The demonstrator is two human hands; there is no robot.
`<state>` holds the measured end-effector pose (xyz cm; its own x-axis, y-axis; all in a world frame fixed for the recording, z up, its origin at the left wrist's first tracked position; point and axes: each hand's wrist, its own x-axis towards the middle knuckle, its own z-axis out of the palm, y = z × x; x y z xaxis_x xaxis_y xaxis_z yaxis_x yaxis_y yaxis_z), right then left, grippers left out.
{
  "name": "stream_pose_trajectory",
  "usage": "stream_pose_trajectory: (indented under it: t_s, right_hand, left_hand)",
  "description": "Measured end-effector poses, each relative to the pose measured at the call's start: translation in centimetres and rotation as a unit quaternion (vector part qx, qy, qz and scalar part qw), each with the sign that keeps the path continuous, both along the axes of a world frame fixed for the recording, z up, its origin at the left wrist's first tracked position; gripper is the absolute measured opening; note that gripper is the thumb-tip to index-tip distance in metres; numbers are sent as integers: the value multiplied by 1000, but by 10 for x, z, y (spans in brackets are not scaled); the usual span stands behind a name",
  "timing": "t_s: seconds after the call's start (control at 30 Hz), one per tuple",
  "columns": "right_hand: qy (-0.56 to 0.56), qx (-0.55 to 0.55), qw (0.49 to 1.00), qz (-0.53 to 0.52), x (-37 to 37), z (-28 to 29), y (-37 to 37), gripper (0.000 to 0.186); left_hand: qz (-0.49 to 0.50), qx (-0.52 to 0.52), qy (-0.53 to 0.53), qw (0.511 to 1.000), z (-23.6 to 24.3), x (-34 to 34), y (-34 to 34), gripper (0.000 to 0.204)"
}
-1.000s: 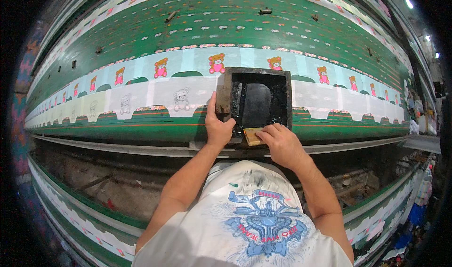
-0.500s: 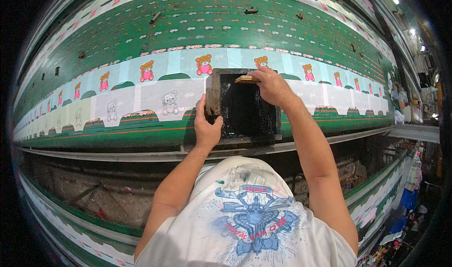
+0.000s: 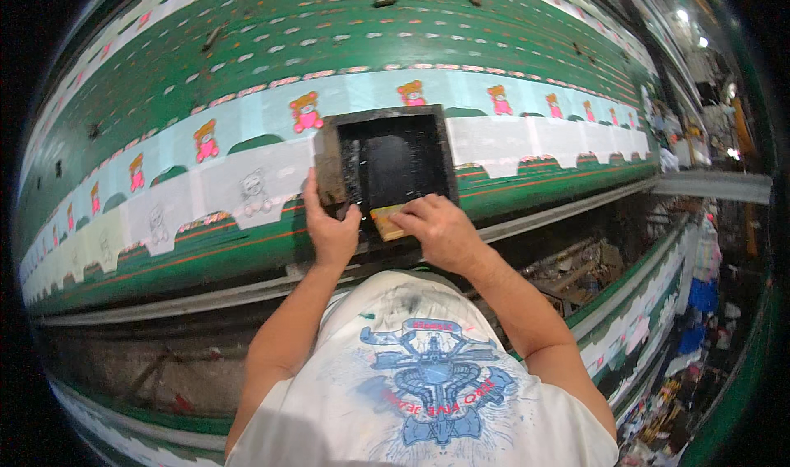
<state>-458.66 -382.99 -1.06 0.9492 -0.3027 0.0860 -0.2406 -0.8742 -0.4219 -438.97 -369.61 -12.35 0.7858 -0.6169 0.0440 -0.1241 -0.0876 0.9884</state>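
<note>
"How many hands do you see at work?"

"Two, both occupied. The left hand (image 3: 333, 232) grips the near left part of one dark frame (image 3: 329, 158), fingers along its outer side and thumb toward the near corner. The right hand (image 3: 436, 230) pinches one yellowish block (image 3: 388, 223) between thumb and fingers."

"Where are those two things?"

"The frame, a single rectangular one with a blackened inside, lies over the near row of white panels (image 3: 494, 144), by the near edge of the green table (image 3: 164, 279). The block is at the frame's near end, slightly tilted, between the two hands."

"And the bears?"

"Right of the frame I count five coloured bears (image 3: 499, 99) on the light blue panels (image 3: 255, 109). One more shows just beyond the frame's far edge, its lower part hidden. To the left, four are easy to tell; the rest shrink too small to count."

"Any plain ones?"

"Two clear outline bears (image 3: 255, 191) on the white panels left of the frame, plus a third, fainter; beyond that I can't tell."

"Anything nearer the body?"

"One metal rail (image 3: 535, 224) along the table's edge, and one white shirt (image 3: 329, 422) with a blue and red print."
</note>
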Motion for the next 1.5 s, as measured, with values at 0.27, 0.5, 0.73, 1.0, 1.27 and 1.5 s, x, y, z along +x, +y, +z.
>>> stream_pose_trajectory:
  t_s: [0.27,0.5,0.73,1.0,1.27,1.5]
  right_hand:
    - [-74,56,995,-29,-29,-12,-2,40]
    - [-127,82,986,-65,-96,-22,-41,43]
    - [-145,81,983,-74,-188,-26,-110,43]
    - [-124,89,987,-44,-244,-24,-154,44]
    - [-103,18,994,12,-236,-18,-168,43]
    - [40,6,997,65,-224,7,-197,26]
  left_hand:
    - [10,7,-41,999,19,-6,-8,107]
    - [0,-30,-9,1000,19,-65,-51,109]
    - [7,-5,-52,999,6,-153,-124,107]
    - [11,-29,-36,999,2,-206,-170,108]
    - [7,-48,35,998,1,-212,-181,107]
    - [8,-12,7,1000,-4,-210,-181,105]
